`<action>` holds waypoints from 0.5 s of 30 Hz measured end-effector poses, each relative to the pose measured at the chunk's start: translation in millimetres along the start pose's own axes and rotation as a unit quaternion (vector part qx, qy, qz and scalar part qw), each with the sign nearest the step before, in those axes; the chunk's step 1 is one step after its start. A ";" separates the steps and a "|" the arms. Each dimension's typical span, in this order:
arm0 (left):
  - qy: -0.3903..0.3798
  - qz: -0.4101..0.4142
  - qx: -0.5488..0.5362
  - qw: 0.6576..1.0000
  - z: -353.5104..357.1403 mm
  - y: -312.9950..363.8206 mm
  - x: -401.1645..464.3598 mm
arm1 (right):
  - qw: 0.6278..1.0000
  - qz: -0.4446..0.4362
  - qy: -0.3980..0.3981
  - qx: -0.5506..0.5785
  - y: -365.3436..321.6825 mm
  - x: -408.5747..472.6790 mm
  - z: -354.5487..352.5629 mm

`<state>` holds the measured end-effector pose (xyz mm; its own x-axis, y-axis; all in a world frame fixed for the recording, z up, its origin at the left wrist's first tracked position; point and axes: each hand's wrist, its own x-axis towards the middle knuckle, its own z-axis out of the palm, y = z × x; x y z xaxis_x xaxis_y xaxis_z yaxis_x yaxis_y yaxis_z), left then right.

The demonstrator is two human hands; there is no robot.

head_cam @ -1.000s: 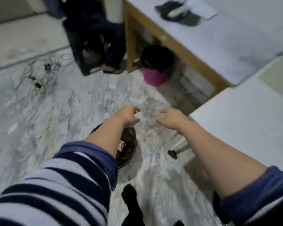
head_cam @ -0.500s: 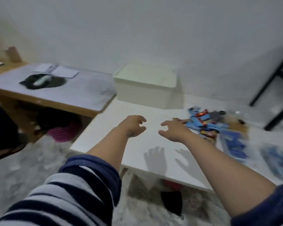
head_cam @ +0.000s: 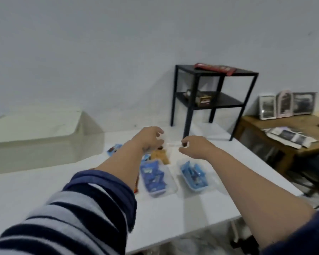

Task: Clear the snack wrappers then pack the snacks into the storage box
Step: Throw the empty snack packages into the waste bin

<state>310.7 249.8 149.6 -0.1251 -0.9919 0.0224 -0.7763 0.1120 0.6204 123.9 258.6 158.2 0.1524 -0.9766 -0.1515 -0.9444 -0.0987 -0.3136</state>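
1. The picture was blurred, and the left forearm covered some of the snacks, so a red-edged packet barely showed.
2. The left hand (head_cam: pixel 150 138) and right hand (head_cam: pixel 195 147) hovered over the white desk (head_cam: pixel 44 184), fingers loosely curled and spread, gripping nothing I could make out.
3. Two clear plastic trays of blue packets (head_cam: pixel 154 178) (head_cam: pixel 193 175) lay mid-desk, long axes running toward the far edge.
4. The pale lidded storage box (head_cam: pixel 35 133) sat at the far left corner, cut off by the frame.

Left hand (head_cam: pixel 151 138) and right hand (head_cam: pixel 195 147) above white table (head_cam: pixel 44 184), fingers loosely curled, empty; blue snack trays (head_cam: pixel 155 178) beneath; storage box (head_cam: pixel 35 137) far left.
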 end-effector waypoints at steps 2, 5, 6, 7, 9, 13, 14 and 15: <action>0.009 0.039 0.002 0.999 2.2 24.8 36.6 | 1.000 0.015 0.014 -0.003 25.8 15.4 -18.9; 0.020 0.088 -0.016 0.996 -2.5 64.3 91.6 | 0.998 0.043 0.051 0.004 58.8 39.7 -48.6; 0.032 0.106 -0.017 0.994 -5.8 78.1 110.7 | 0.997 0.047 0.066 0.005 68.5 48.8 -58.5; 0.046 0.125 -0.014 0.991 -9.1 91.6 129.1 | 0.996 0.051 0.076 0.009 77.8 58.4 -67.3; 0.067 0.162 -0.011 0.984 -14.4 116.6 163.8 | 0.994 0.066 0.080 0.027 94.3 77.1 -82.0; 0.117 0.210 0.011 0.971 -17.1 155.7 221.0 | 0.991 0.071 0.111 0.039 121.7 116.2 -96.7; 0.128 0.223 0.018 0.966 -15.3 163.7 232.3 | 0.990 0.071 0.116 0.044 126.9 127.8 -98.4; 0.142 0.234 0.027 0.961 -12.7 170.8 242.8 | 0.989 0.070 0.120 0.044 131.2 140.0 -99.7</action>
<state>155.6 27.3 270.9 -0.3021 -0.8073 0.5069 -0.7079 0.5461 0.4480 -7.7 89.9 189.3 -0.0607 -0.9979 0.0238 -0.9207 0.0467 -0.3875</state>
